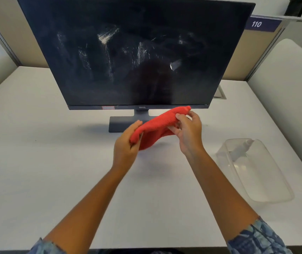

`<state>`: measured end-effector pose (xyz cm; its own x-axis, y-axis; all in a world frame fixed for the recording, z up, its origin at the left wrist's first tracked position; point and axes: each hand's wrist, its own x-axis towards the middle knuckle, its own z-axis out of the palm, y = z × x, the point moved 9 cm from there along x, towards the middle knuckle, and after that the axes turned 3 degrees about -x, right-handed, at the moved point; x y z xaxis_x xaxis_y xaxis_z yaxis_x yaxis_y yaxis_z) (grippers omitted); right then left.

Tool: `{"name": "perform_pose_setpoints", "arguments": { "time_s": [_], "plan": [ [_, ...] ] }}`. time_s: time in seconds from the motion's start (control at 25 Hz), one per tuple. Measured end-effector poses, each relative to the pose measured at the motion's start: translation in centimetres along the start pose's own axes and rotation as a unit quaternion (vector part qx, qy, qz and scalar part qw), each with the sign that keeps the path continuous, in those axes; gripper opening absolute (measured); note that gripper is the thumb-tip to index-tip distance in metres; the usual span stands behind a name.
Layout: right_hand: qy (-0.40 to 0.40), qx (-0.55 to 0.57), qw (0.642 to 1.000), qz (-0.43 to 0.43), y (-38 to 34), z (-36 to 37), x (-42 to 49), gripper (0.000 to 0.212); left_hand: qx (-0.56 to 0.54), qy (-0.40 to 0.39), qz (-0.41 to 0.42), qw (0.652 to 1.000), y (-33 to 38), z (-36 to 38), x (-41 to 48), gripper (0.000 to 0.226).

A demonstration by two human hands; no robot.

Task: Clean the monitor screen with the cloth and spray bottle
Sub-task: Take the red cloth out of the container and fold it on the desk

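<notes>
A dark monitor stands on the white desk, its screen streaked with white smears and wet patches. Below its lower edge, in front of the stand, I hold a red cloth stretched between both hands. My left hand grips the cloth's lower left end. My right hand pinches its upper right end. A clear spray bottle lies inside a transparent plastic bin to the right of my right forearm.
The white desk spreads out around the monitor. Beige partition walls stand behind it, with a blue "110" label at the upper right. A second white surface adjoins on the right.
</notes>
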<state>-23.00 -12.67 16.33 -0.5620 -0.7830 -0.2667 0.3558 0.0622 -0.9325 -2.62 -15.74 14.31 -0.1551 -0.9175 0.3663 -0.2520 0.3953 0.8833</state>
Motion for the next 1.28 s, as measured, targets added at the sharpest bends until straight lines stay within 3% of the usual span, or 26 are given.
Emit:
{"name": "perform_pose_setpoints", "arguments": {
  "time_s": [0.16, 0.32, 0.44, 0.6, 0.76, 0.84, 0.96, 1.12, 1.28],
  "plan": [
    [0.017, -0.113, 0.991, -0.068, 2.0, -4.6, -1.7, 0.05, 0.159, -0.083, 0.106, 0.978, -0.8, 1.1, -0.8, 0.05],
    [-0.015, -0.286, 0.958, -0.022, 9.1, -10.3, -5.4, 0.031, 0.255, -0.272, 0.157, 0.915, -7.0, 4.1, -9.6, 0.093],
    [-0.048, -0.358, 0.931, 0.054, 12.5, -13.3, -8.1, 0.02, 0.25, -0.326, 0.162, 0.897, -8.8, 4.4, -13.0, 0.09],
    [-0.091, -0.396, 0.907, 0.116, 13.1, -14.4, -9.3, 0.01, 0.23, -0.338, 0.153, 0.9, -7.4, 3.8, -14.0, 0.056],
    [-0.053, -0.588, 0.805, -0.06, 9.8, -13.3, -6.7, 0.017, 0.273, -0.34, 0.15, 0.887, -7.2, 3.8, -14.8, 0.066],
    [-0.038, -0.608, 0.779, -0.147, 8.8, -11.0, -5.7, 0.03, 0.292, -0.322, 0.141, 0.889, -7.2, 4.0, -15.2, 0.057],
    [-0.077, -0.619, 0.748, -0.226, 9.9, -5.8, -4.9, 0.053, 0.296, -0.273, 0.119, 0.908, -6.6, 3.6, -14.7, 0.056],
    [-0.148, -0.679, 0.67, -0.261, 13.1, -0.6, -4.2, 0.068, 0.257, -0.164, 0.019, 0.952, -5.7, 3.1, -10.3, 0.067],
    [-0.188, -0.706, 0.63, -0.263, 15.6, 0.6, -3.8, 0.073, 0.294, -0.2, -0.028, 0.934, -7.3, 6.1, -8.2, 0.067]
  ]
}}
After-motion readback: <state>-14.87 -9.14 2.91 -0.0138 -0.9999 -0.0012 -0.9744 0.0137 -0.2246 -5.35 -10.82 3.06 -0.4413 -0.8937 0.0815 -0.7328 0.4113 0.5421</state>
